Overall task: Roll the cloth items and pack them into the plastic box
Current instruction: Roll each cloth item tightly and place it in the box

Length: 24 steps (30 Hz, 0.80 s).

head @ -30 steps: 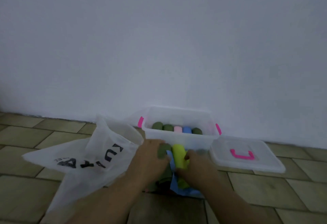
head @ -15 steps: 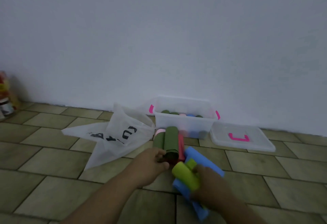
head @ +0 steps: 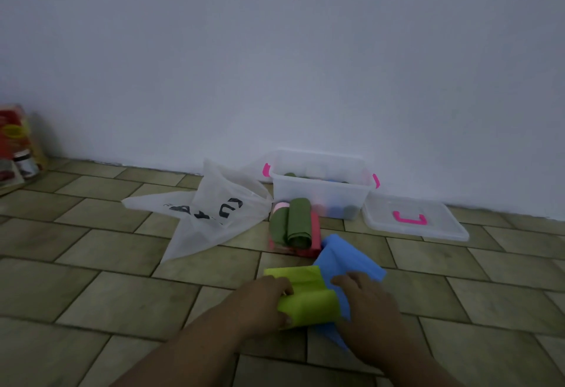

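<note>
Lime cloth (head: 305, 295), lower centre: rolling in progress, gripped by left hand (head: 264, 304).
Right hand (head: 363, 304) flat, pinning blue cloth (head: 348, 260); keep roll tight, edges aligned.

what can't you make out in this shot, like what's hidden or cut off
Head view only:
- Plastic box contents: the frosted wall and rim blur the rolls; count unclear.
- Blue cloth: near part under the right hand and lime cloth.
- Items at left: cut by the frame edge, labels unreadable.
</note>
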Each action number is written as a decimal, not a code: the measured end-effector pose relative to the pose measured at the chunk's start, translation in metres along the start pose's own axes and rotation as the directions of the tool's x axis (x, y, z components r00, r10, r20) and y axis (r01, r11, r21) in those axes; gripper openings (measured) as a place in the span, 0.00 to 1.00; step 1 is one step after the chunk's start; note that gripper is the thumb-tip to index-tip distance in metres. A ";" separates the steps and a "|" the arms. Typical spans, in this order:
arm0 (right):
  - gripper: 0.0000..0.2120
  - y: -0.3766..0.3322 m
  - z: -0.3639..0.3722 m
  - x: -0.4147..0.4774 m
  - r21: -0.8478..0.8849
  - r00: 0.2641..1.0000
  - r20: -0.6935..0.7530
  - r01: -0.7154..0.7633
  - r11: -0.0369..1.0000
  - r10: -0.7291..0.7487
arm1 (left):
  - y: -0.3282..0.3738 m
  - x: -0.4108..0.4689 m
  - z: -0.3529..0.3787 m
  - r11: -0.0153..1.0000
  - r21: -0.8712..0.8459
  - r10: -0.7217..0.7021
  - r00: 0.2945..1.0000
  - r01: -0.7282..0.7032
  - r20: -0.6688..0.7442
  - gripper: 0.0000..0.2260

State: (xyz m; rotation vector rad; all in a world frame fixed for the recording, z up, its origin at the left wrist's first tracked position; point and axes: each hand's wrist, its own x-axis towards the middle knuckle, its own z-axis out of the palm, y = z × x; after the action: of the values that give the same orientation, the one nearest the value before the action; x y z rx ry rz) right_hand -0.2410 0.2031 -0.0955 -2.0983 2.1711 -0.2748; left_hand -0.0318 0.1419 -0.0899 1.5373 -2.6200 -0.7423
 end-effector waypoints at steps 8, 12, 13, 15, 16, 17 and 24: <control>0.25 0.043 0.006 0.058 -0.102 0.993 0.096 -0.059 0.993 0.069 | -0.012 -0.002 -0.018 0.994 0.105 -0.032 0.993 0.020 0.114 0.25; 0.22 0.053 0.003 0.096 -0.020 0.983 0.137 -0.123 0.992 0.125 | -0.011 0.009 -0.014 0.996 0.082 -0.035 0.998 0.030 0.054 0.24; 0.23 0.055 0.005 0.105 -0.022 0.983 0.140 -0.113 0.993 0.115 | -0.010 0.011 -0.012 0.997 0.067 -0.040 0.999 0.038 0.031 0.24; 0.25 0.056 0.001 0.118 -0.066 0.983 0.131 -0.120 0.991 0.127 | -0.011 0.014 -0.007 0.999 0.037 -0.039 0.999 0.038 0.007 0.25; 0.26 0.049 -0.006 0.118 -0.059 0.987 0.089 -0.130 0.990 0.135 | -0.012 0.014 -0.005 0.999 0.025 -0.034 0.999 0.033 0.010 0.26; 0.27 0.040 -0.013 0.114 -0.045 0.993 0.024 -0.111 0.993 0.113 | -0.013 0.014 -0.005 1.000 0.000 -0.026 0.999 0.026 0.020 0.26; 0.32 -0.070 -0.004 0.023 0.121 0.991 0.083 0.090 0.989 -0.100 | -0.018 0.043 -0.023 0.990 -0.114 -0.078 0.997 0.077 0.000 0.14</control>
State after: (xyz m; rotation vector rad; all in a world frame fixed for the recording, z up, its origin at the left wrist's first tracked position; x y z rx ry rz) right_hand -0.1747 0.1785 -0.0762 -2.1102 1.9595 -0.3028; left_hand -0.0332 0.0902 -0.0867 1.6149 -2.4793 -0.8755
